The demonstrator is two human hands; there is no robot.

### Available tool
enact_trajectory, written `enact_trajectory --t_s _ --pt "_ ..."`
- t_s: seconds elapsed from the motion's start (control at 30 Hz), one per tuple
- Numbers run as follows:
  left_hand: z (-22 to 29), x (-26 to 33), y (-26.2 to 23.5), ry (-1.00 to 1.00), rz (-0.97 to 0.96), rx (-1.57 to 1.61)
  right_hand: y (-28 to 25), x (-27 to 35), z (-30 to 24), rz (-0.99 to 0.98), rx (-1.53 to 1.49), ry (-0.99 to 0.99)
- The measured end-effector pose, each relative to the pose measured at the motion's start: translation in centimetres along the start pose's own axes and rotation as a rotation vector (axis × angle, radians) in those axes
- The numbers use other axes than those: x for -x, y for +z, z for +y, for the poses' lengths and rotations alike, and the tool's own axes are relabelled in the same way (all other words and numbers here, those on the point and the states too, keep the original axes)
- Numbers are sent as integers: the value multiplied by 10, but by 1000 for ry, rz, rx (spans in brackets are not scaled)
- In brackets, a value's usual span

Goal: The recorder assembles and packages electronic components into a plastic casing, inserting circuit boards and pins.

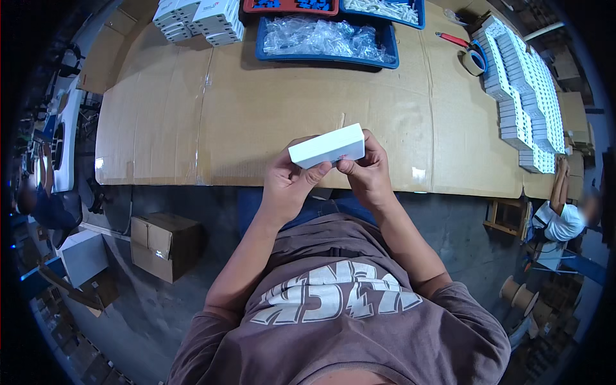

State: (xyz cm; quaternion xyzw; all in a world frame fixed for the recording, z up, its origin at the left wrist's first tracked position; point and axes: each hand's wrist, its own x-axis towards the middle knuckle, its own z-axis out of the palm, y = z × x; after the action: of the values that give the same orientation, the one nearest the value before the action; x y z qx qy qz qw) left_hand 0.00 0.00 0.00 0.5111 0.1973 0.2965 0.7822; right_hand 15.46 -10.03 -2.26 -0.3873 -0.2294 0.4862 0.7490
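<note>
A small white box (pixel 327 146) is held up over the near edge of the cardboard-covered table (pixel 256 128), tilted so that its right end sits higher. My left hand (pixel 289 176) grips its left end, thumb on the near face. At the other end my right hand (pixel 367 168) is closed round the box, its thumb also pressed to the near face. The fingers behind the box are mostly hidden. A small reddish mark shows on the near face between the thumbs.
Beyond my hands stand a blue tray of clear plastic bags (pixel 327 42), a red tray with blue parts (pixel 292 5) and a blue tray of white pieces (pixel 385 9). White boxes are stacked at far left (pixel 202 19) and right (pixel 529 90). Tape (pixel 473 62) lies beside a red-handled tool (pixel 452 39).
</note>
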Motion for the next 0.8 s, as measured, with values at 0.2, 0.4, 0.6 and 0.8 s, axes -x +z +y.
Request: enact_trajectory --t_s 0.2,0.4,0.6,0.8 --pt "-3 3 2 4 4 46 -1 2 5 26 -18 -10" --pt "-7 -7 4 -162 92 594 34 1 -9 229 -21 -79" --pt "15 -19 -6 180 91 -65 27 -8 -36 18 495 -235" --pt "24 -14 -13 -13 -105 -128 33 0 -36 47 333 -59"
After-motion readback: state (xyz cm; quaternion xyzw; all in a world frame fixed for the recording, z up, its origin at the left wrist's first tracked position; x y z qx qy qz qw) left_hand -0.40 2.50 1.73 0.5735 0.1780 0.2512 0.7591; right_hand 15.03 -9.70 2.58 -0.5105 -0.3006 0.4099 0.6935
